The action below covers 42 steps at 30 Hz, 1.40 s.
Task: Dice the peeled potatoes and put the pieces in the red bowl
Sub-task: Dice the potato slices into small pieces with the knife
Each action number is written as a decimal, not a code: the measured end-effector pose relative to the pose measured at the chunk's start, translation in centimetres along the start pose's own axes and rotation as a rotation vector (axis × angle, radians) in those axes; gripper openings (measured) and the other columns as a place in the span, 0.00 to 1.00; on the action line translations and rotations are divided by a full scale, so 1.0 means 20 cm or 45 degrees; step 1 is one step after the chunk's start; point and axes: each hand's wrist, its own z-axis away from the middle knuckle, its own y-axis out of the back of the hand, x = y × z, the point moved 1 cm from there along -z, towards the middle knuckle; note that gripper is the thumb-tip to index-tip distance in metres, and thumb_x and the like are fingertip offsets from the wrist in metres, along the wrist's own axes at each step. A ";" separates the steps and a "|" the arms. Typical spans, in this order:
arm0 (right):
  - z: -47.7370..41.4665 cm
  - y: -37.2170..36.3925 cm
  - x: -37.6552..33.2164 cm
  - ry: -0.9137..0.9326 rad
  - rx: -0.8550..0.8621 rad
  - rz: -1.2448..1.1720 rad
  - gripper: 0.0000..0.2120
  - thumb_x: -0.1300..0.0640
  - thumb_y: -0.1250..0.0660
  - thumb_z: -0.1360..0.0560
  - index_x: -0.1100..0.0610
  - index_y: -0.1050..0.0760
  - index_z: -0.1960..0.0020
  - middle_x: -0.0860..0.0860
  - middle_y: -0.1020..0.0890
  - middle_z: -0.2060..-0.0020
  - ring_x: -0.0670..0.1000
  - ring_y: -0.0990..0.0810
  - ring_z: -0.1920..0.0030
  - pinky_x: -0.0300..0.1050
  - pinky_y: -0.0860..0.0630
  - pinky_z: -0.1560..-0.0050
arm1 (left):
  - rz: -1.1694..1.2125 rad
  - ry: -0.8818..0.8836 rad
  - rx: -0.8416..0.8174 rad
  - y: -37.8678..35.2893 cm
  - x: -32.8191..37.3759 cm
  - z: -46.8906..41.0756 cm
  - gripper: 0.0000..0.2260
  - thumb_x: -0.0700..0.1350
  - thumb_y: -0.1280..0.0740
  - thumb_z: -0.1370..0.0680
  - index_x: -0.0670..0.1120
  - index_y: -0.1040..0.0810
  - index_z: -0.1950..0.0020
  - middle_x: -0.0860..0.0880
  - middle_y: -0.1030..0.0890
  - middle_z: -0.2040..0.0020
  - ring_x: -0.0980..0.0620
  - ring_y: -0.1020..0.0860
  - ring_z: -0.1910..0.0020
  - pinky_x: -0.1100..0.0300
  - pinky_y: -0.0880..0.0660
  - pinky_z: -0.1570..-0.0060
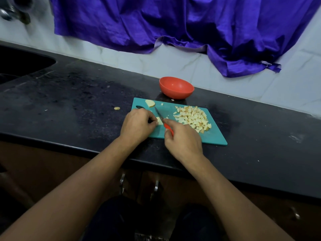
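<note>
Left hand (139, 124) pinches a small potato piece (160, 121) on the cutting board (213, 138); right hand (182, 141) grips the knife (158, 113), blade on it. Fingertips (155, 121) lie just beside the blade: a slip could cut them.

Home kitchen, black counter (78, 94), sink (20, 63)

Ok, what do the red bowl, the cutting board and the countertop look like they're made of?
Red bowl: probably plastic, going by its uniform colour, soft satin sheen and thin rim.
Cutting board: likely thin plastic; it is a flat, even teal with a moulded handle hole.
Countertop: looks like polished dark stone, speckled with dull reflections. It may be granite, but that isn't certain.
</note>
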 end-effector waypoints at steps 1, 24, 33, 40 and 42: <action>0.00 -0.01 -0.01 0.002 -0.003 0.016 0.22 0.50 0.41 0.18 0.43 0.30 0.25 0.48 0.16 0.54 0.50 0.20 0.54 0.48 0.22 0.57 | 0.004 0.001 0.001 0.00 0.00 0.00 0.05 0.48 0.26 0.23 0.51 0.12 0.49 0.55 0.13 0.52 0.56 0.17 0.52 0.55 0.20 0.47; 0.00 0.01 -0.03 -0.009 -0.023 0.023 0.21 0.50 0.40 0.18 0.42 0.29 0.25 0.48 0.16 0.51 0.50 0.20 0.53 0.50 0.21 0.55 | 0.056 0.024 0.000 0.01 -0.01 0.01 0.03 0.45 0.26 0.24 0.50 0.12 0.54 0.56 0.14 0.55 0.57 0.18 0.54 0.56 0.20 0.48; 0.01 -0.02 -0.03 0.049 -0.066 0.112 0.22 0.50 0.40 0.17 0.43 0.30 0.24 0.50 0.17 0.48 0.52 0.20 0.48 0.48 0.25 0.52 | 0.071 0.017 0.001 -0.01 -0.03 0.00 0.03 0.46 0.26 0.25 0.51 0.12 0.57 0.56 0.14 0.57 0.57 0.18 0.56 0.52 0.19 0.50; 0.07 0.06 0.06 -0.031 -0.057 -0.062 0.21 0.50 0.38 0.19 0.41 0.27 0.27 0.44 0.18 0.54 0.46 0.26 0.59 0.44 0.31 0.61 | 0.107 0.062 -0.009 0.00 -0.03 -0.01 0.01 0.45 0.25 0.25 0.51 0.12 0.55 0.57 0.14 0.56 0.57 0.18 0.54 0.53 0.20 0.46; 0.08 0.06 0.05 -0.025 0.005 -0.084 0.21 0.50 0.38 0.19 0.42 0.28 0.26 0.45 0.16 0.52 0.46 0.24 0.60 0.45 0.29 0.61 | 0.118 0.072 -0.009 0.00 -0.03 -0.01 0.01 0.45 0.25 0.25 0.50 0.12 0.56 0.57 0.14 0.56 0.57 0.18 0.55 0.53 0.20 0.46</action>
